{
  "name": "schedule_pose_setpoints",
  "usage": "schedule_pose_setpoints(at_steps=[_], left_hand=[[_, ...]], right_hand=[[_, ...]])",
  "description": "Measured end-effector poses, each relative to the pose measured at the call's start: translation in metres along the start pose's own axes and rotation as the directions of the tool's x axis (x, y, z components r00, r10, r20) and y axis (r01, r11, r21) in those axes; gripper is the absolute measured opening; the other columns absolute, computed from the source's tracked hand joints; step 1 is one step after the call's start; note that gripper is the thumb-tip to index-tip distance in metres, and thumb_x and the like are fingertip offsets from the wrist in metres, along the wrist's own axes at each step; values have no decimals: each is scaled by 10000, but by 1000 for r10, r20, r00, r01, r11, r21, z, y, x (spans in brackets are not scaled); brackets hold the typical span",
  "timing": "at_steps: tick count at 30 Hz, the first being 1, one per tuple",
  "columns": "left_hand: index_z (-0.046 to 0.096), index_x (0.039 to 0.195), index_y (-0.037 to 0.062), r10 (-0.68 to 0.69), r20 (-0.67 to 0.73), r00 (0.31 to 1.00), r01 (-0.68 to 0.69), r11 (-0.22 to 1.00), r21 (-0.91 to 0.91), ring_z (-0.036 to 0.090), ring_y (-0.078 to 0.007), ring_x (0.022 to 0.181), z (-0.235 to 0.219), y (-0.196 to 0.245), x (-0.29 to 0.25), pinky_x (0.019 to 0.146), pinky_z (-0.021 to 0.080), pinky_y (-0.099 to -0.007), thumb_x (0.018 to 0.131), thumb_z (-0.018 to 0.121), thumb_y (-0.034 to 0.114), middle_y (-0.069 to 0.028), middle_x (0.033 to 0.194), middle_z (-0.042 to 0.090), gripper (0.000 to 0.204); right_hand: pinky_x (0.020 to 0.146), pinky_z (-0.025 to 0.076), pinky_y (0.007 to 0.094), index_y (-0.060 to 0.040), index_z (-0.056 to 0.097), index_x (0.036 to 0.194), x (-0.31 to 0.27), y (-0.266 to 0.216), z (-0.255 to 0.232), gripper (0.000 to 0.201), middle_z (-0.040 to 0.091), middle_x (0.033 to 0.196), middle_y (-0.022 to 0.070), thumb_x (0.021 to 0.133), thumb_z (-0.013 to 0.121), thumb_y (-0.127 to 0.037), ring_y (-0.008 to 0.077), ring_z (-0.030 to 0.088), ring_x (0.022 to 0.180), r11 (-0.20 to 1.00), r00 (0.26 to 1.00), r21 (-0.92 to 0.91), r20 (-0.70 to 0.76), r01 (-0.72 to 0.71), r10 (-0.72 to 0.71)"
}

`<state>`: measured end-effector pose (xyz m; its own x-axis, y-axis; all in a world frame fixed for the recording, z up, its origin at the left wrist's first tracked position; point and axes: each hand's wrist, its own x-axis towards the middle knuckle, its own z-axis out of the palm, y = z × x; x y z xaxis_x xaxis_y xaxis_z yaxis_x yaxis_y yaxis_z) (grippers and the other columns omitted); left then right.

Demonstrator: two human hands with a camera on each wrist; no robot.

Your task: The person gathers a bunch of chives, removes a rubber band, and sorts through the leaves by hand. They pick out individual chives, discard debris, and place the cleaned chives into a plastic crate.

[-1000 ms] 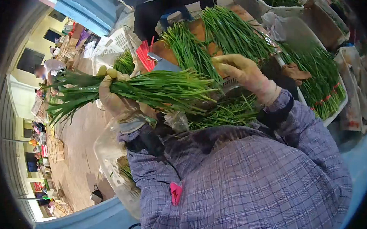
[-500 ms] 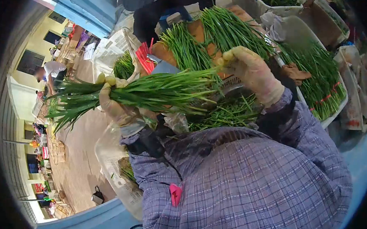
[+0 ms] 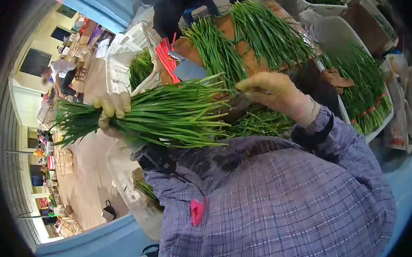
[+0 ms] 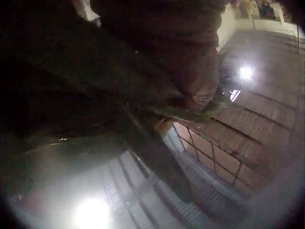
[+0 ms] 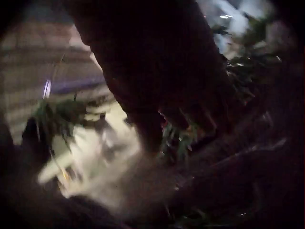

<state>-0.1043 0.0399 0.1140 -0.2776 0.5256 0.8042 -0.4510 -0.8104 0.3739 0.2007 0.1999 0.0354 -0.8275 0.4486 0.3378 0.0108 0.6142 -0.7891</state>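
- Plainly, in the head view, a bunch of garlic chives (image 3: 179, 111) is gripped by the gloved left hand (image 3: 114, 109), whose fingers are wrapped around the leaves; the bunch is held level above the loose greens (image 3: 262, 123).
- The gloved right hand (image 3: 277, 92) is held near the pale ends, its fingers bent; whether anything is pinched cannot be told.
- Beyond the bunch, two chive piles, a nearer one (image 3: 215, 50) and a farther one (image 3: 271, 34), are laid side by side on a brown board (image 3: 257, 61), with red strips (image 3: 165, 56) beside them.
- More chives (image 3: 370, 97), partly bound by red bands, are held in a white tub (image 3: 330, 28).
- In the left wrist view, dark leaves (image 4: 159, 164) are seen against the ceiling; the grip cannot be made out.
- In the right wrist view, green bits (image 5: 178, 143) are seen by the shadowed fingertips (image 5: 202, 119); their closure cannot be judged.
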Motion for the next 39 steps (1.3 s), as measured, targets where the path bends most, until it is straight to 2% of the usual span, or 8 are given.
schedule_pose_setpoints(at_steps=[5, 10, 18, 21, 27, 32, 35, 39], left_hand=[[507, 1116, 3, -25, 28, 999, 27, 997, -65, 437, -137, 655, -1, -9, 4, 664, 390, -304, 864, 499, 79, 7, 694, 402, 263], [509, 1080, 25, -35, -19, 999, 35, 999, -15, 429, -131, 643, 3, -10, 3, 659, 386, -301, 854, 504, 83, 23, 677, 405, 233], [512, 1178, -20, -10, 48, 999, 11, 1000, -17, 407, -129, 650, -18, 12, 1, 674, 383, -302, 873, 452, 88, 13, 716, 379, 329], [508, 1159, -13, 22, 10, 1000, -22, 999, -24, 416, -136, 655, -11, 7, -3, 687, 391, -316, 883, 436, 109, 5, 731, 388, 309], [504, 1046, 40, 55, -150, 987, -38, 993, 112, 403, -130, 645, -1, -7, -1, 640, 367, -282, 844, 488, 108, 18, 695, 363, 214], [513, 1126, 0, 29, -34, 999, -27, 997, 72, 451, -138, 668, -14, 3, 0, 666, 395, -302, 856, 499, 75, -17, 734, 427, 281], [513, 1131, 0, 29, -6, 1000, -28, 997, 78, 456, -136, 672, -10, 6, 2, 671, 398, -297, 866, 500, 81, -11, 727, 431, 278], [505, 1095, 11, -10, 3, 1000, 10, 997, 76, 443, -120, 649, -6, 5, 3, 645, 393, -280, 865, 519, 89, 10, 699, 413, 243]], right_hand=[[782, 511, 403, -109, 626, 1099, 49, -40, 27, 462, 631, 1000, 83, 649, 730, -121, 298, 617, 902, 824, 848, -208, 59, 527, -527], [723, 505, 403, -107, 662, 904, 43, -39, 41, 237, 628, 900, 60, 692, 698, -208, 277, 612, 879, 669, 784, -455, 115, 588, -610], [708, 509, 352, -94, 664, 992, -21, 37, 25, 301, 645, 841, 51, 733, 728, -234, 270, 630, 801, 823, 836, -550, 511, 140, 199], [671, 518, 365, -56, 653, 1006, -12, -7, 12, 349, 656, 817, 67, 737, 745, -258, 289, 645, 760, 999, 988, -44, 155, -8, 15], [634, 498, 437, -92, 634, 909, 12, -47, 38, 244, 633, 782, 137, 800, 667, -307, 346, 629, 747, 969, 979, -161, 109, 187, -171], [604, 496, 390, -99, 653, 869, -12, -5, 41, 123, 633, 753, 109, 802, 661, -201, 307, 636, 689, 931, 978, -362, 209, 52, 27], [632, 505, 367, -84, 656, 897, -19, 30, 31, 159, 637, 758, 116, 820, 659, -223, 285, 656, 726, 711, 793, -703, 416, -30, 445], [666, 512, 357, -67, 659, 951, 9, -18, 21, 273, 649, 815, 122, 838, 676, -315, 287, 653, 761, 994, 992, -102, -121, -32, 20]])
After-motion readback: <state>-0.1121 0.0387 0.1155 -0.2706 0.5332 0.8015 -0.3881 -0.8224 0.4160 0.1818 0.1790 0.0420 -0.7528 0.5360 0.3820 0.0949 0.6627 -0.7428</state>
